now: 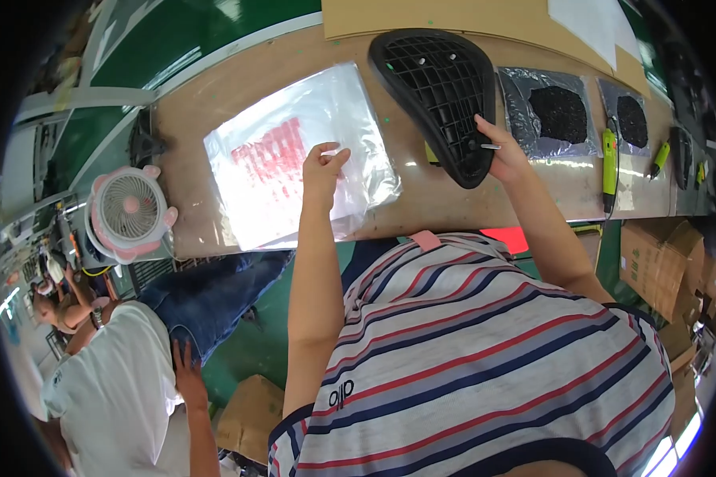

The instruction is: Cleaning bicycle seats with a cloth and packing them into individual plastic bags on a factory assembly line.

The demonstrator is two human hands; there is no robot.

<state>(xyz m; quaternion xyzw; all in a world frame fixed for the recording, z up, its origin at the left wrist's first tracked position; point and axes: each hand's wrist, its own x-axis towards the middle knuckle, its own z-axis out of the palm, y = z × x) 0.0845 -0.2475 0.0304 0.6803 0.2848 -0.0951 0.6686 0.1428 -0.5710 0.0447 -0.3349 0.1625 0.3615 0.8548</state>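
Observation:
My right hand [507, 153] grips the narrow end of a black moulded plastic shell [445, 87], shaped like a seat base with a ribbed grid inside. Two light metal fittings show at the shell's wide end, and a short metal pin sticks out beside my right fingers. Over a stack of clear plastic bags [358, 103] with red print, my left hand [324, 168] is closed with the thumb near the curled fingers. Whether those fingers pinch a bag or something small cannot be made out.
Right of the shell lie two clear bags of small black parts [561, 111], [632, 119] and a green corded power screwdriver [609, 163]. A pink-and-white fan [130, 204] stands left. Cardboard [453, 17] lies at the back. A seated co-worker [127, 381] is close on my left; boxes [660, 258] stand right.

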